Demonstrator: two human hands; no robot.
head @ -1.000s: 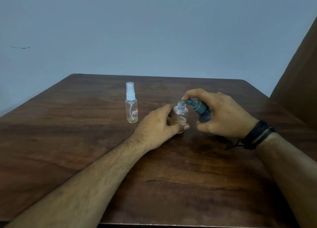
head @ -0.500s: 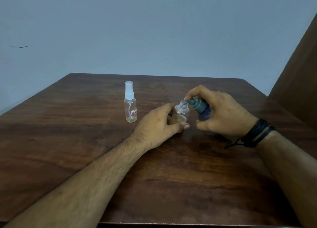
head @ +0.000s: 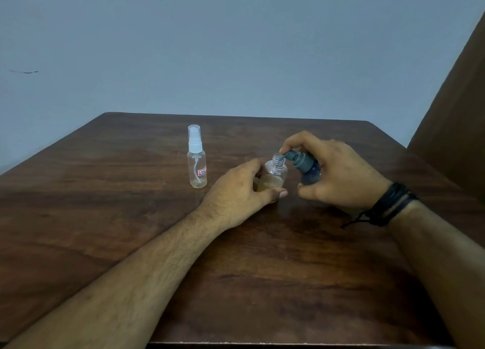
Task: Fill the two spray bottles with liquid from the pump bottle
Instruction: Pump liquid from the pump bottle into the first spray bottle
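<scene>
An uncapped clear spray bottle (head: 275, 174) stands on the wooden table (head: 131, 230), with yellowish liquid in its lower part. My left hand (head: 236, 194) grips its base. My right hand (head: 338, 175) holds the dark blue pump bottle (head: 309, 171), tilted left, with the index finger on the grey pump head (head: 298, 161). The pump's nozzle sits right at the open neck. A second clear spray bottle (head: 197, 162) with a white sprayer and clear cap stands upright to the left, apart from both hands, with a little liquid at its bottom.
A dark brown panel (head: 456, 112) rises at the right beyond the table's edge. A plain pale wall stands behind the table. Black cords wrap my right wrist (head: 388, 204).
The view has shifted slightly. Both hands hold the same grips, and the pump head stays at the open bottle's neck.
</scene>
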